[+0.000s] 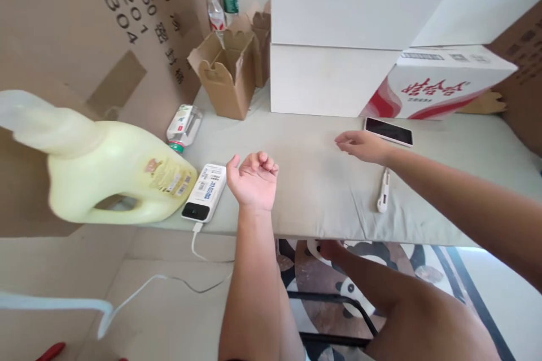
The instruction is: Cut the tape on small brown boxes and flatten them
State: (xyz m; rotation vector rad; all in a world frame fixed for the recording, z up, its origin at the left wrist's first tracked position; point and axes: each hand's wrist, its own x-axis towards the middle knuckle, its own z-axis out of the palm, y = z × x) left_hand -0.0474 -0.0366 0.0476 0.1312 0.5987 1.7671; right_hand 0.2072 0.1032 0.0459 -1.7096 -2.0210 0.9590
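Mid-frame, the left hand point(256, 183) is facing palm up, fingers half-curled but open, beside a power bank point(205, 192); right of centre, the right hand point(364, 146) is pointing left, fingers loosely extended, near a phone point(388, 131) and cutter point(384, 192). A jug point(114, 166) is crowding the left side. At upper left, a red-labelled bottle point(215, 14) is standing in or behind an open carton point(231, 93), unclear which.

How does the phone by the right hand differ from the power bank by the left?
The phone shows a dark face with a pale rim; the power bank is mostly white, with printing and a dark end panel. A cable plugs into the power bank; none shows on the phone. Both lie flat on the table.
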